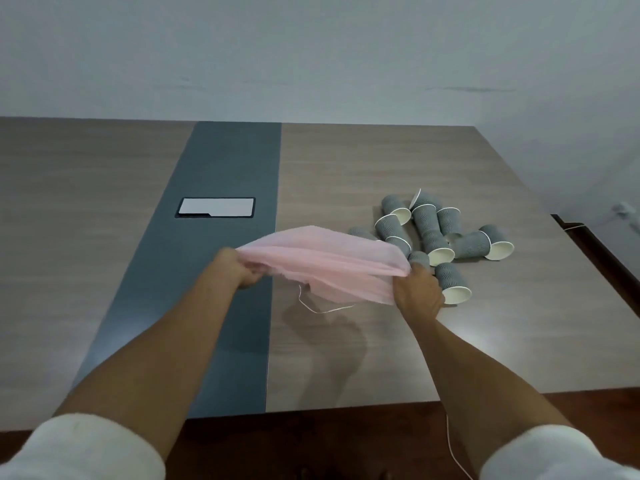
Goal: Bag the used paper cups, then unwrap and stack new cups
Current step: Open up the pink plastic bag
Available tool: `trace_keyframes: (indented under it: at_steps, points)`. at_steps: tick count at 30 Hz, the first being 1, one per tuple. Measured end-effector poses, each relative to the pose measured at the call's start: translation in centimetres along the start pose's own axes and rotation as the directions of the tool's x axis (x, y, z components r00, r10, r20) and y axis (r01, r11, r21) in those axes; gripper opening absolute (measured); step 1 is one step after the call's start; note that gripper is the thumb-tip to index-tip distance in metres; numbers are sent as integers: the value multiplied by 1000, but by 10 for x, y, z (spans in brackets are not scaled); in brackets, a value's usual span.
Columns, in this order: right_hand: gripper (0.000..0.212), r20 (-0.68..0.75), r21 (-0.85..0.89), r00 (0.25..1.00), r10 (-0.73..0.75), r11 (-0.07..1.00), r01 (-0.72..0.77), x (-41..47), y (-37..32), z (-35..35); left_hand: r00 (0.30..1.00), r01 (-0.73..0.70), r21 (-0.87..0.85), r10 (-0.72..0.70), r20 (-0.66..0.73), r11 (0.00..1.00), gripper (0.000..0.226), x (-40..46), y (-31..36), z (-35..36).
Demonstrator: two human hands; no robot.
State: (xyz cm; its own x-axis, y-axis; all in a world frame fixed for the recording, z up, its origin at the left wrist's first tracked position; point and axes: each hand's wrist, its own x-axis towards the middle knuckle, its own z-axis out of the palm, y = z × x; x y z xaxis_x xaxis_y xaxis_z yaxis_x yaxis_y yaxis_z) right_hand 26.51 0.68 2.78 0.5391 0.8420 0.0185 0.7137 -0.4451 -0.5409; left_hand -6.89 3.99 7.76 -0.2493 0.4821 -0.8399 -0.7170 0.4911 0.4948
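Note:
A thin pink plastic bag (325,259) is stretched above the table between my two hands. My left hand (237,268) grips its left end in a fist. My right hand (419,289) grips the right end. A loose strand of the bag hangs down beneath it. Several grey ribbed paper cups (436,233) with white insides lie tipped over in a pile on the table, just beyond and right of my right hand. One cup (452,284) lies right beside that hand. The bag hides part of the pile's left side.
The wooden table (346,168) has a dark grey strip (221,271) down its middle with a white cover plate (216,207) set in it. The table's right edge and near edge are close. A thin cord (457,452) hangs near my right arm.

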Motion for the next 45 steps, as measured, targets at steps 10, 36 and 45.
trace_keyframes:
  at_steps: [10,36,45]
  points:
    - [30,178,423,931,317,830,-364,16,-9,8,991,-65,504,-3,132,861,32,5,-16,-9]
    - [46,702,632,661,-265,-196,-750,36,5,-15,763,-16,-79,63,643,997,67,14,-9,-31]
    - [56,719,591,602,-347,-149,-793,21,-14,-12,962,-160,427,44,269,890,18,15,5,-33]
